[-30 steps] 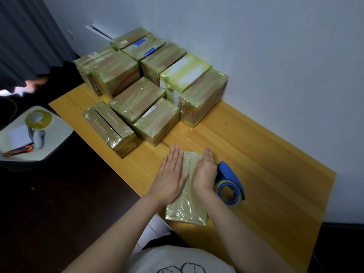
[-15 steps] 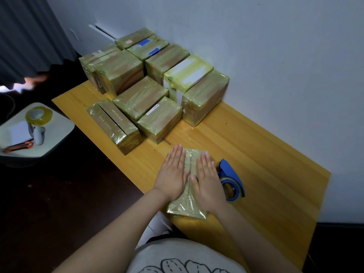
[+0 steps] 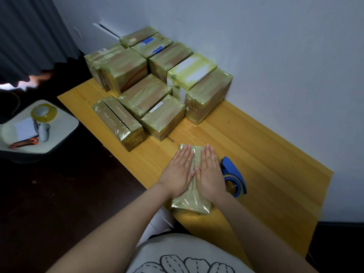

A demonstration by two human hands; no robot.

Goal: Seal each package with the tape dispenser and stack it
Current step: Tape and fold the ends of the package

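A flat package wrapped in yellowish tape lies near the front edge of the wooden table. My left hand and my right hand press flat on its top side by side, fingers straight and pointing away from me. The blue tape dispenser lies on the table just right of my right hand, touched by neither hand. Several taped packages are grouped at the table's far left end against the wall.
A white side table at the left carries a roll of yellowish tape, a white pad and an orange tool. A dark curtain hangs at the upper left. Bare tabletop lies right of the dispenser.
Both hands have slid along the package top. My right hand went from standing on its edge to lying flat, palm down, beside my left hand.
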